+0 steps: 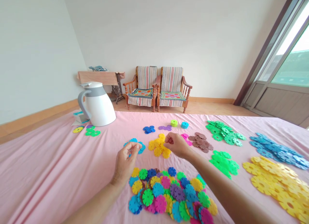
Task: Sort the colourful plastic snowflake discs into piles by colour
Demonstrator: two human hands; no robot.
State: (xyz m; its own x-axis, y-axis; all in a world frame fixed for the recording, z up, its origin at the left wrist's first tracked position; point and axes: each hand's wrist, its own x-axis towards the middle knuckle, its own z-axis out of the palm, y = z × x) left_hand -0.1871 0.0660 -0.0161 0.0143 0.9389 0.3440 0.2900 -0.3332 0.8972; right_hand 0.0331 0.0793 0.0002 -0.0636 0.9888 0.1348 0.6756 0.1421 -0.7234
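My left hand [126, 158] is closed in a pinch in front of a small pile of light blue notched plastic discs [143, 148]. Whether anything sits between its fingertips is hidden. My right hand [178, 144] hovers at the right side of the yellow disc pile [158, 144], its fingers curled together; what they hold, if anything, cannot be made out. Below both hands lies a large mixed heap of coloured snowflake discs [160, 203]. Pink discs [184, 137] and brown discs [200, 142] lie just past my right hand.
Dark blue [149, 129] and purple discs [165, 128] lie farther back, near lime [173, 123] and blue stacks [184, 125]. Green [223, 132], blue [277, 150] and yellow piles [282, 185] spread rightward. A white jug [100, 106] stands left on the pink cloth [60, 159].
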